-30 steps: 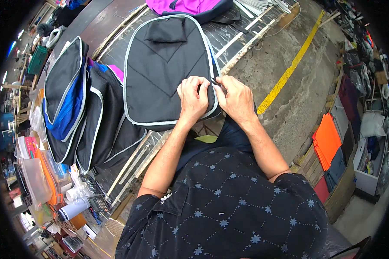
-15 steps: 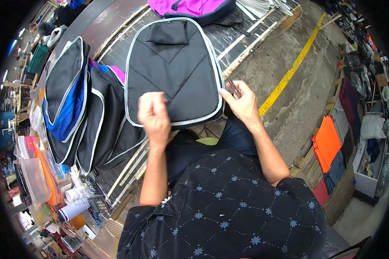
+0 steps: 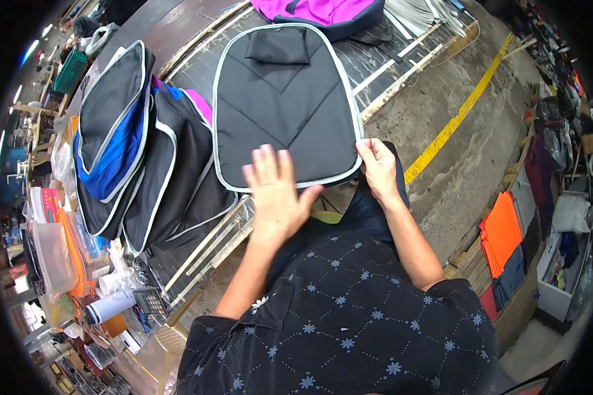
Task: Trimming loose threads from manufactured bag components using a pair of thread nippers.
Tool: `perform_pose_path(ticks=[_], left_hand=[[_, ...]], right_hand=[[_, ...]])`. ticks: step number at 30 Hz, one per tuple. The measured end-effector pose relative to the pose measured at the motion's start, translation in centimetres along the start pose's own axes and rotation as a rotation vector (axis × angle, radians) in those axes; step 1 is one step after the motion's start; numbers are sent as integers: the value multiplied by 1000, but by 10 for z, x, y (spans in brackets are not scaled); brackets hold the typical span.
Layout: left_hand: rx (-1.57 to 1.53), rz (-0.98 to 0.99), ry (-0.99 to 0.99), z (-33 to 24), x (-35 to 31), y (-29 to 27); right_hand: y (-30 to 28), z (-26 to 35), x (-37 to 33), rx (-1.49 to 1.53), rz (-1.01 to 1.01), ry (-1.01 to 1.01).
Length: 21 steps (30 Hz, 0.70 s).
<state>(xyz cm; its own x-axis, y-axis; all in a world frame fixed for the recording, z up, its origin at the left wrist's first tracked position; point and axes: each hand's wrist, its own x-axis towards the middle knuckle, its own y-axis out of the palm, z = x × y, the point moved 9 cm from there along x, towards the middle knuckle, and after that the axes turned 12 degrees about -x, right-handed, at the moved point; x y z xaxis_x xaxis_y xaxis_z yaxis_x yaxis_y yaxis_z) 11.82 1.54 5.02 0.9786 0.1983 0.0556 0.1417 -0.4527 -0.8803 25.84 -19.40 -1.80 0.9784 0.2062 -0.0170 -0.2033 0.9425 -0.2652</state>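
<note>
A black padded backpack panel point(image 3: 283, 112) with pale grey edging lies before me, a rolled black piece point(image 3: 277, 46) at its top. Stitched V lines run across it. My left hand point(image 3: 275, 204) is spread open, palm down, with its fingers over the panel's lower edge. At the lower right corner, my right hand point(image 3: 378, 168) has thumb and fingers closed on the pale edging. Whether a small dark tool is still inside that hand is hidden. Beside the panel on the left, several black and blue backpack pieces point(image 3: 115, 125) with grey edging lie heaped.
A magenta and black bag point(image 3: 329, 13) rests at the far end of the dark table point(image 3: 197, 66). White strips point(image 3: 415, 16) lie beside it. Clear plastic boxes point(image 3: 51, 260) and a calculator point(image 3: 151, 301) are at left. Orange fabric point(image 3: 501, 230) hangs at right.
My left hand has gone from closed fingers above the panel to spread flat at its lower edge. The dark tool seen in my right hand no longer shows; that hand now pinches the edging.
</note>
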Motion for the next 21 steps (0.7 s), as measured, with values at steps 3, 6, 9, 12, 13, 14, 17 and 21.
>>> perform_pose_path(ticks=[3, 6, 9, 12, 13, 14, 17, 21], left_hand=[[-157, 19, 105, -44, 22, 22], [-255, -113, 141, -55, 55, 37], [-313, -78, 256, -69, 68, 34], [-635, 115, 521, -85, 75, 12], [-743, 178, 314, -66, 88, 6], [-841, 236, 99, -47, 96, 6], [-714, -151, 324, -53, 104, -27], [-478, -182, 352, -66, 106, -12]], right_hand=[[12, -8, -10, 303, 58, 204], [18, -16, -10, 373, 72, 190], [15, -23, -9, 340, 15, 164], [9, -25, -8, 391, -74, 58], [11, -27, -13, 409, 26, 79], [18, -25, -19, 429, 132, 101], [20, -25, -20, 412, 92, 128], [20, -22, -19, 419, 102, 123]])
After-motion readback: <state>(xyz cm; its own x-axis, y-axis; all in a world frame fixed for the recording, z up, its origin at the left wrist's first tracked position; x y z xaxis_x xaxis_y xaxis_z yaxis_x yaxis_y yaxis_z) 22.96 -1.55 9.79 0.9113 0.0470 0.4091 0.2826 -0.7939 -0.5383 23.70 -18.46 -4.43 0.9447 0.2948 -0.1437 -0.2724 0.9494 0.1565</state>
